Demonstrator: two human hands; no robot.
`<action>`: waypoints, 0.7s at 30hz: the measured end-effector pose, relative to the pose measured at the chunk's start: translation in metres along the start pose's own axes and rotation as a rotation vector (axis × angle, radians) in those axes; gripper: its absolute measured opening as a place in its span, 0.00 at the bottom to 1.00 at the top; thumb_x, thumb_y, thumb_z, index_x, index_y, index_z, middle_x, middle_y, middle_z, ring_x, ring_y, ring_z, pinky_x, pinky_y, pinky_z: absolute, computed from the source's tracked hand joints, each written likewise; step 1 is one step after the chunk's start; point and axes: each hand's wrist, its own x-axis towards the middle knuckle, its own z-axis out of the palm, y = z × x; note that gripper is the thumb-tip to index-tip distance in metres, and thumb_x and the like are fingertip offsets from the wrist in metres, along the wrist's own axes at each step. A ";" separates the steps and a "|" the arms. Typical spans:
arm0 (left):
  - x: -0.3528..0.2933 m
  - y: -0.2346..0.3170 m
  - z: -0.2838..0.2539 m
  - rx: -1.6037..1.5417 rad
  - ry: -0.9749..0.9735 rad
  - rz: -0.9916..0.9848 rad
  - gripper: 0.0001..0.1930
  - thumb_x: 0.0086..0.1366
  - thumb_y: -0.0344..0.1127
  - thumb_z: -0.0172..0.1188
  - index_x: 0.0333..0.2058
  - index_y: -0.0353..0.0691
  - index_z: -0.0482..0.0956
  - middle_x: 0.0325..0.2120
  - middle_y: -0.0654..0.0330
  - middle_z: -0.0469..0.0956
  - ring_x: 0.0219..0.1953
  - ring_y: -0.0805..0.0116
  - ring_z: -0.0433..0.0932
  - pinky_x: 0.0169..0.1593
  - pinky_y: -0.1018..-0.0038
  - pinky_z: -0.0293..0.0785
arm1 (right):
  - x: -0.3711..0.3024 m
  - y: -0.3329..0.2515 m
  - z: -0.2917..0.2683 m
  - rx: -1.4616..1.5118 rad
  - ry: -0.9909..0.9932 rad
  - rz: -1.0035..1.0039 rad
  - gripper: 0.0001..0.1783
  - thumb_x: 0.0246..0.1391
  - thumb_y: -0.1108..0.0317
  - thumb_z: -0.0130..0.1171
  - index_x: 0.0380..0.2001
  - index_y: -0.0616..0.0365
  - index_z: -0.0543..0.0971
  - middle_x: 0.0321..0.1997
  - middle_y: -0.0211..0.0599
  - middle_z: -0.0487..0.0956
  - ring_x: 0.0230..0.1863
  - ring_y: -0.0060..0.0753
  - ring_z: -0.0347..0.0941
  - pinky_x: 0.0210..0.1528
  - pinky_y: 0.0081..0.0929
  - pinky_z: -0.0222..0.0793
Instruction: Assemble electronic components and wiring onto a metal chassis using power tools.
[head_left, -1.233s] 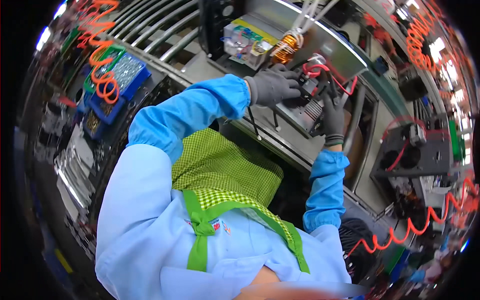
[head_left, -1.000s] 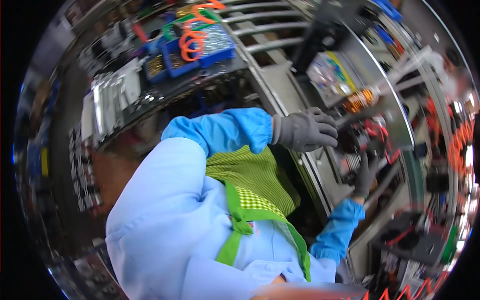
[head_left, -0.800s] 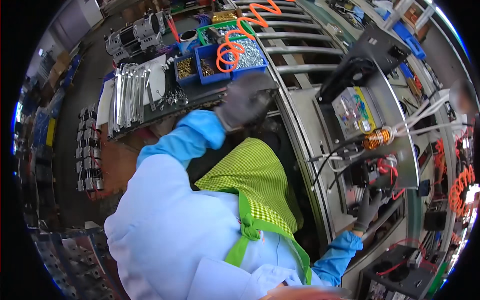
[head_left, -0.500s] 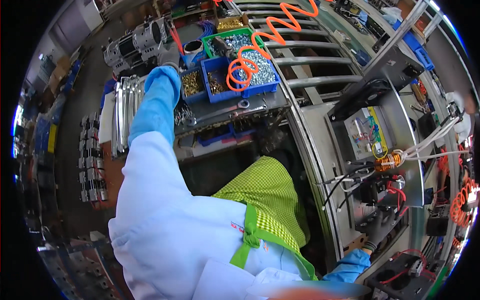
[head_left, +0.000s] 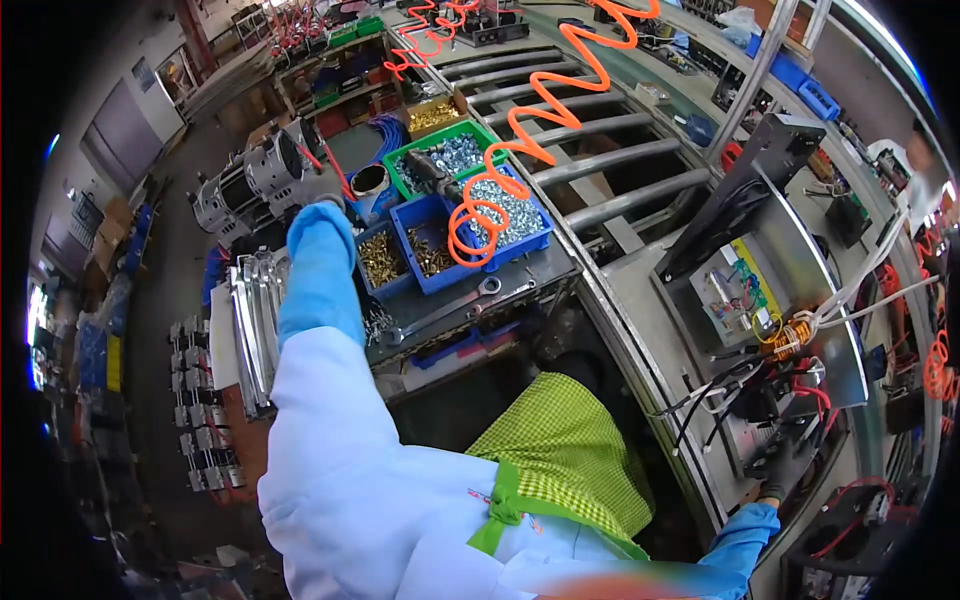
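My left arm, in a blue sleeve cover, reaches far ahead. Only a grey-gloved sliver of my left hand [head_left: 318, 188] shows past the cuff, beside silver motor-like units [head_left: 250, 185] and a round container [head_left: 370, 182]; its fingers are hidden. At the lower right, my right hand [head_left: 785, 458], in a dark glove, rests at the near end of an open metal cabinet [head_left: 850, 340], by black parts and red wires. Its fingers blend into the dark parts, so their grip is unclear. Inside the cabinet are a circuit board [head_left: 745, 285] and a copper-coloured coil [head_left: 787, 338].
Blue bins [head_left: 430, 240] and a green bin [head_left: 450, 155] hold screws and other small hardware. A wrench [head_left: 445, 308] lies before them. An orange coiled hose [head_left: 545, 125] hangs across the metal rollers [head_left: 620, 145]. Long metal strips [head_left: 255, 320] lie left of my arm.
The view has tilted up, so the bench and cabinet sit lower and more background shows. My left hand stays by the motor-like units; my right hand stays at the cabinet's near end.
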 end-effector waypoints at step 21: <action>-0.630 0.114 -0.048 -0.210 -2.183 1.444 0.13 0.66 0.41 0.51 0.40 0.36 0.73 0.23 0.60 0.76 0.25 0.72 0.76 0.30 0.73 0.71 | -0.004 0.014 0.024 0.028 0.146 0.243 0.38 0.43 0.59 0.57 0.59 0.62 0.64 0.56 0.57 0.69 0.59 0.56 0.64 0.60 0.40 0.60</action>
